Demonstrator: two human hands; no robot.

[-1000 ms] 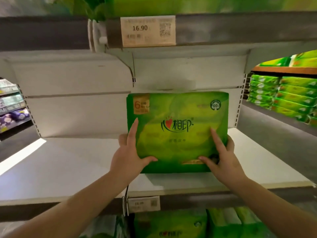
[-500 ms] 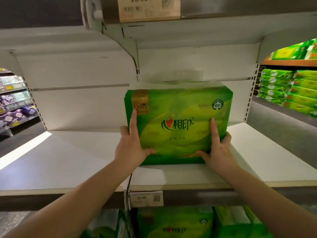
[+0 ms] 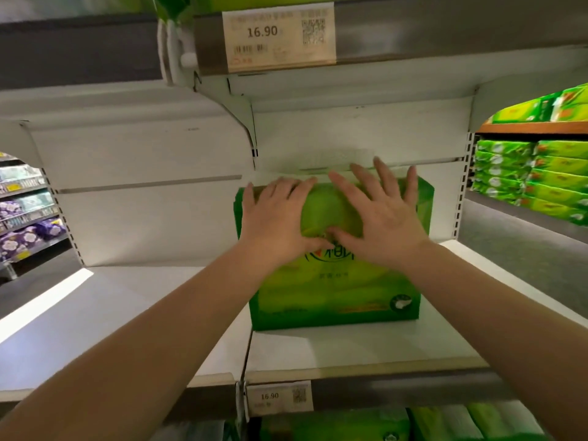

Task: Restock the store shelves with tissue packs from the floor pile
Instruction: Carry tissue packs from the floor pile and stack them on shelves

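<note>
Two hands lie flat with fingers spread on the upper front of a green plastic-wrapped tissue pack (image 3: 334,291): left hand (image 3: 280,222), right hand (image 3: 380,218). It stands upright on the white metal shelf (image 3: 127,316), near the far back panel.

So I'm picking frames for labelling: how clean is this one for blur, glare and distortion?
Head view: wide-angle bend curves the upper shelf edge; both hands, left and right, look soft against the tissue pack; a bright light patch lies on the shelf at left; the upper price tag reads 16.90, its small print blurred.
</note>
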